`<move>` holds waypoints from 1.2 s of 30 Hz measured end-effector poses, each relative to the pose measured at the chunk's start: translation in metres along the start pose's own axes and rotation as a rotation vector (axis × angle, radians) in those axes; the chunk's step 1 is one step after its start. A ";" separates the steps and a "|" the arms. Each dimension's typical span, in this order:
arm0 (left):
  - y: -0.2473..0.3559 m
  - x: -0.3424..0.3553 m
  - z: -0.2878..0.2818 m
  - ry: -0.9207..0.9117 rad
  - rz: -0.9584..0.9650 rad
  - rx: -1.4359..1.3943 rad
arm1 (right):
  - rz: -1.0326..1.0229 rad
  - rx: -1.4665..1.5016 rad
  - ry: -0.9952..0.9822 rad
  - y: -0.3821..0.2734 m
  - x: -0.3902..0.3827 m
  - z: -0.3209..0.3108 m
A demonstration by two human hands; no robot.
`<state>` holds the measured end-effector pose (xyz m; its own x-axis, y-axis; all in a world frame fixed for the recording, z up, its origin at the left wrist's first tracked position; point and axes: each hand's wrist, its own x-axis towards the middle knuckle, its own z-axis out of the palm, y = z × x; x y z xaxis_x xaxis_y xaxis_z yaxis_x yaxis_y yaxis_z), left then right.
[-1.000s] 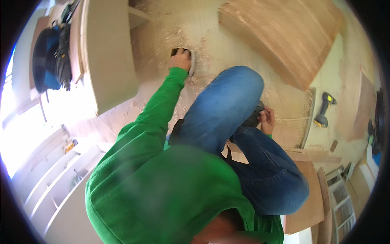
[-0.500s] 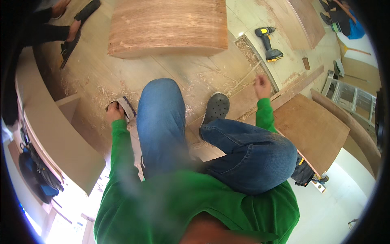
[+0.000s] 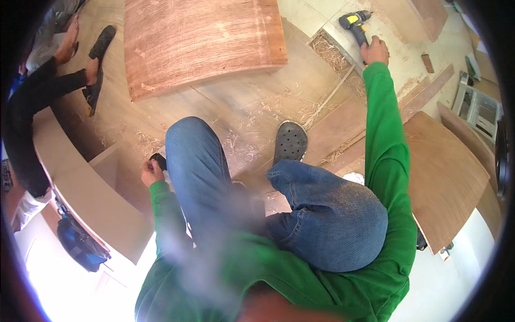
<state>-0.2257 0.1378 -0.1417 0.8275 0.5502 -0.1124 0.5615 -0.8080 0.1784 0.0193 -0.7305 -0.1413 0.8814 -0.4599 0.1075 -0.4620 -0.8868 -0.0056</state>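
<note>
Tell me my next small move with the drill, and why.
Perhaps secure a grip on the yellow-and-black drill with your right hand: that hand is at the drill's handle end, and your left hand is occupied with a dark object.

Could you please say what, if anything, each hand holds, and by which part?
The left hand holds a tool by its dark part; the right hand covers the base of the drill, grip unclear.

Drill (image 3: 354,22) partly hidden by right hand (image 3: 375,51); dark block (image 3: 159,160) by knee (image 3: 189,137).
</note>
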 end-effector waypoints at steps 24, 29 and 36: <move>0.304 0.024 -0.102 -1.389 -0.013 -1.568 | 0.264 1.666 -0.156 0.005 -0.122 -0.073; 0.413 -0.046 -0.058 -1.616 -0.071 -1.285 | 0.637 2.101 -0.332 -0.017 -0.218 -0.103; 0.468 -0.101 0.005 -1.542 0.064 -1.069 | 0.523 1.619 -0.288 -0.050 -0.312 -0.122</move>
<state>-0.0463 -0.2971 -0.0516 0.4652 -0.6115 -0.6401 0.7964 -0.0266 0.6042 -0.2447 -0.5376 -0.0537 0.7533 -0.5234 -0.3983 -0.2822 0.2897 -0.9146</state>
